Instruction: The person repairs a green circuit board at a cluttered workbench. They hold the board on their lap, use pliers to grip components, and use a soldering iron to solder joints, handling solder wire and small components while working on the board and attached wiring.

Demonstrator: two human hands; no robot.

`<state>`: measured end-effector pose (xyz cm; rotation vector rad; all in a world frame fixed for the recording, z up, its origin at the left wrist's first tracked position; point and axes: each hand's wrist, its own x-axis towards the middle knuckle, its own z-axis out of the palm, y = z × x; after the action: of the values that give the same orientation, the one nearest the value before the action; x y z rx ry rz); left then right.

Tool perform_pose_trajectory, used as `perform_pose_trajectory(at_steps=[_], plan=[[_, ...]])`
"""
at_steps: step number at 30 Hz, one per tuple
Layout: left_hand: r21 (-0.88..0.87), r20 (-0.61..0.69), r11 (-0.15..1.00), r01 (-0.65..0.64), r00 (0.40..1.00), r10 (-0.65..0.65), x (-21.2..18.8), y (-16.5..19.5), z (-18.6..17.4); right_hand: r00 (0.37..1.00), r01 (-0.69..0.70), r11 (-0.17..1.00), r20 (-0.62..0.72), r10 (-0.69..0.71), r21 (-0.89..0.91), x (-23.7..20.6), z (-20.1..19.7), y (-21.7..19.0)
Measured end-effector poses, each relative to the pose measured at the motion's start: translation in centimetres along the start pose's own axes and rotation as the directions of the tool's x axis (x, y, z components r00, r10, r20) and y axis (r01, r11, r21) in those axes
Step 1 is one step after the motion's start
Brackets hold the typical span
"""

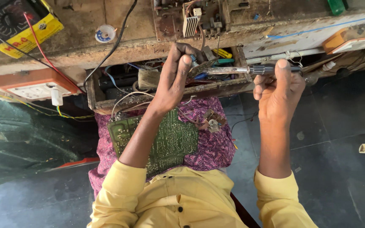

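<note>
Right hand (279,90) clamps a soldering iron (250,70); left hand (175,78) pinches a small circuit board (202,66) above the open drawer (165,95).

One head-worn camera looks steeply down, close over the lap and open workbench drawer (165,90).

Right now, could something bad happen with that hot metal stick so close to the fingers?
Maybe, in two ways. The right hand holds the soldering iron with its tip right by the left hand, which pinches a small part; a slip could burn a finger. Also, the green board rests loose on the lap with wires running to the open drawer, so a leg shift might tug them or tip the board off.
</note>
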<state>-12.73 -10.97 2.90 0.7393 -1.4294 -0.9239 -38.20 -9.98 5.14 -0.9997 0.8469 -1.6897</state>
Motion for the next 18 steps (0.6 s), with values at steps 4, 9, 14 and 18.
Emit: perform_pose_trajectory(at_steps=[4,9,14,18], plan=[[0.023,-0.063,1.000,-0.007,0.998,0.008,-0.2,-1.8,-0.5,0.998,-0.053,0.995,-0.028,0.056,0.080,0.5,-2.5,0.6],[-0.079,-0.260,0.956,0.282,0.920,-0.293,0.1,-3.5,-1.2,0.993,0.040,0.948,-0.118,-0.003,0.316,4.1,-9.3,1.9],[-0.362,-0.218,0.895,0.262,0.910,-0.354,0.3,-3.1,-0.6,0.932,0.244,0.907,-0.341,-0.123,0.342,10.1,-16.0,4.7],[-0.455,-0.209,0.855,0.249,0.903,-0.375,0.5,-2.3,-0.1,0.886,0.248,0.939,-0.449,-0.120,0.239,13.3,-17.2,7.9]])
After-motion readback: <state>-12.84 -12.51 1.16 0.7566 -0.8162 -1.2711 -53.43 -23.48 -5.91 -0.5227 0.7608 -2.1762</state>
